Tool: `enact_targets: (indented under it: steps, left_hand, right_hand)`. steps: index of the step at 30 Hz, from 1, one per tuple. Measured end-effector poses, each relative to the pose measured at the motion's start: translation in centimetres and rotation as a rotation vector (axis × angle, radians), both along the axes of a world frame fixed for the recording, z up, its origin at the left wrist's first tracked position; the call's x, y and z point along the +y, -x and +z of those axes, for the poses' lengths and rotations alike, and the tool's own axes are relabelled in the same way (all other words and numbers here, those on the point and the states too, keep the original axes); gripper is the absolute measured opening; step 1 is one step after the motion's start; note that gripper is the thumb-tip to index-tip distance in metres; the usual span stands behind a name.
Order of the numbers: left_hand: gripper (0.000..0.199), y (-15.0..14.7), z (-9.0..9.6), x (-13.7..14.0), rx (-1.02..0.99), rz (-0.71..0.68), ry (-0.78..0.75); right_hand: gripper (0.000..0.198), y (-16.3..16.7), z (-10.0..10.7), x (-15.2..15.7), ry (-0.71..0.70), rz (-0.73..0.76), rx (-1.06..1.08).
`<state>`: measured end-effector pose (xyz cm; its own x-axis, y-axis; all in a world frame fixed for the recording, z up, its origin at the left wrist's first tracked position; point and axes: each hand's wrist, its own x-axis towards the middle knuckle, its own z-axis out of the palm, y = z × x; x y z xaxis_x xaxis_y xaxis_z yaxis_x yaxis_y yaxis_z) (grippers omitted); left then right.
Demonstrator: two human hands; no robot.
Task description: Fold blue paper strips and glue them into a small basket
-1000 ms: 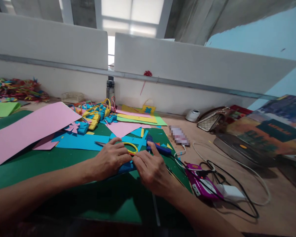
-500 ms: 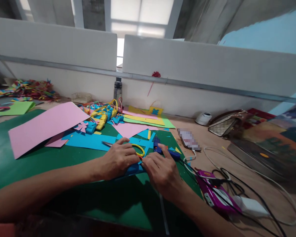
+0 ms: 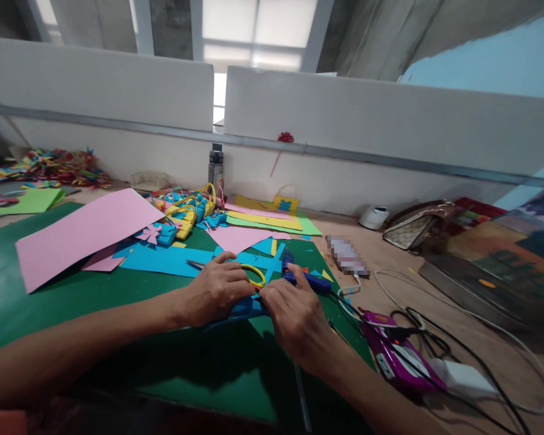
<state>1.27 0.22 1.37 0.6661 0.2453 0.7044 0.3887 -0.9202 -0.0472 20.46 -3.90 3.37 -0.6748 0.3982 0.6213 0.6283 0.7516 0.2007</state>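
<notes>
Between my two hands is a folded piece of blue paper [image 3: 241,313], partly hidden by the fingers. My left hand [image 3: 220,289] is closed on its left side. My right hand [image 3: 297,314] grips the other end, thumb pointing up. Just beyond the hands lie scissors with yellow handles [image 3: 259,273], the blades partly behind my left hand. A blue glue gun [image 3: 316,282] rests beside my right hand. Under my right wrist a clear glue stick [image 3: 301,396] lies on the green mat [image 3: 163,356]. Blue paper sheets [image 3: 158,258] are spread behind the scissors.
A large pink sheet [image 3: 88,232] lies at left, near several small blue and yellow paper bags [image 3: 184,220]. On the right are a phone [image 3: 347,256], a purple power strip [image 3: 401,356] with tangled cables, and a handbag [image 3: 412,228]. A bottle [image 3: 216,166] stands by the wall.
The blue paper between my hands has tilted slightly, and my fingers have shifted a little on it. Everything else on the table stays where it was.
</notes>
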Motion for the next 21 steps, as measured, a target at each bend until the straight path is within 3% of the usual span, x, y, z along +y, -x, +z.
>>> enact_targets:
  steps: [6,9,15,18,21]
  left_hand:
    - [0.028,0.2,0.3,0.3,-0.086,-0.031,0.077]
    - [0.028,0.5,0.7,0.7,-0.172,-0.069,0.184]
    - [0.024,0.7,0.9,0.5,-0.283,-0.165,0.413]
    - [0.022,0.5,1.0,-0.1,-0.26,-0.153,0.381]
    - [0.023,0.2,1.4,-0.7,-0.162,-0.081,0.212]
  right_hand:
    - [0.022,-0.1,0.3,-0.1,0.109,0.058,0.14]
    - [0.02,-0.2,0.8,-0.2,0.108,0.102,0.315]
    - [0.013,-0.6,1.2,-0.2,0.166,0.043,0.573]
    - [0.012,-0.6,1.2,-0.2,0.185,0.042,0.54]
    - [0.015,-0.5,1.3,-0.2,0.124,0.056,0.448]
